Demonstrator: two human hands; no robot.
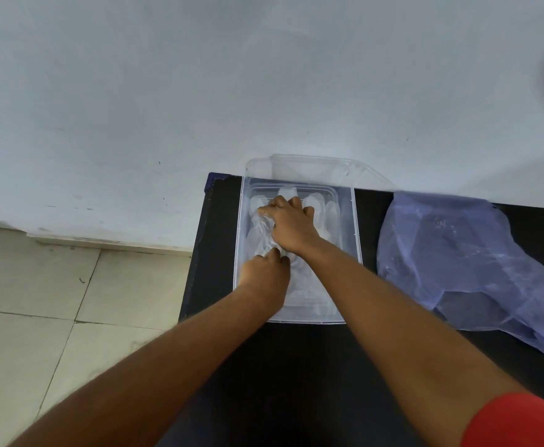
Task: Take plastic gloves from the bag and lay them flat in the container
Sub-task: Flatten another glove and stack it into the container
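A clear plastic container (356,227) stands on a black table, against the wall. Thin clear plastic gloves (324,208) lie inside it, their fingers pointing to the far end. Both my hands are down in the container. My right hand (291,225) reaches to the far left part and pinches a crinkled glove (261,230) between thumb and fingers. My left hand (266,279) rests near the front left, its fingertips pressing on the same glove's near end. A bluish translucent plastic bag (457,259) lies flat on the table to the right of the container.
The black table (296,366) ends just left of the container, with a tiled floor (71,301) below. A pale wall (264,91) rises right behind the table. A clear lid (322,169) leans against the wall behind the container.
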